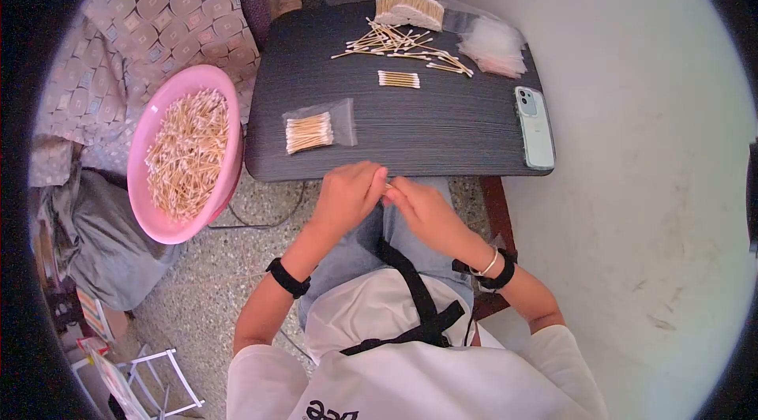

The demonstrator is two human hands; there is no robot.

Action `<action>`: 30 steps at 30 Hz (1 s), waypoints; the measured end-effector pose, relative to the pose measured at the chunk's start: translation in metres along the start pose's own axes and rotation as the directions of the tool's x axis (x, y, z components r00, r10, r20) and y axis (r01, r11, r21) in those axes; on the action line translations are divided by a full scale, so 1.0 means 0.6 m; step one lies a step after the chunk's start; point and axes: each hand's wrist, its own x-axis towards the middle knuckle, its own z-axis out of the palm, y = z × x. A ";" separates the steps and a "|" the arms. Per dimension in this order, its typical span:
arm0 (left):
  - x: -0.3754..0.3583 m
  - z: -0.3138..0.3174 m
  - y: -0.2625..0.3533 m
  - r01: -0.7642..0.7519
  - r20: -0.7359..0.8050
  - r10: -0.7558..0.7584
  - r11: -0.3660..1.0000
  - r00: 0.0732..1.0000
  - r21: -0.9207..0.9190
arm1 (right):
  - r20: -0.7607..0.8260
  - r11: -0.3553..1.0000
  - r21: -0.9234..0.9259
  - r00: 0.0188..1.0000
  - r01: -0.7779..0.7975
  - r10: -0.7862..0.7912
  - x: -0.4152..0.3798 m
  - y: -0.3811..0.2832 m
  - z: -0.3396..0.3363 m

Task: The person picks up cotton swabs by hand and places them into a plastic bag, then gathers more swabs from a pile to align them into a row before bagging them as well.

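Close together at the table's near edge, my left hand and my right hand have their fingers closed around something small. A bit of cotton swab stick seems to show between them; the rest is hidden by the fingers. Beyond my left hand lies a clear bag with a bundle of cotton swabs in it. A short row of swabs lies mid-table. Behind it are loose, scattered swabs and a stacked pile of swabs.
A pink basin full of swabs stands left of the dark table. Clear plastic bags lie at the table's back right, with a phone at the right edge. A pale wall rises on the right.
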 end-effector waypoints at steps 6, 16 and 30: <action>0.010 -0.010 0.009 -0.066 -0.013 0.066 0.997 0.998 0.051 | 0.143 0.962 0.230 0.983 -0.150 0.119 0.004 -0.023 -0.018; 0.015 0.000 0.000 0.024 0.170 -0.001 0.990 0.985 -0.137 | 0.165 0.962 0.192 0.973 -0.193 0.162 -0.012 0.003 -0.020; 0.031 0.002 -0.087 0.165 -0.215 -0.080 0.895 0.973 0.414 | 0.056 0.987 0.052 0.988 -0.149 0.146 0.001 0.012 -0.023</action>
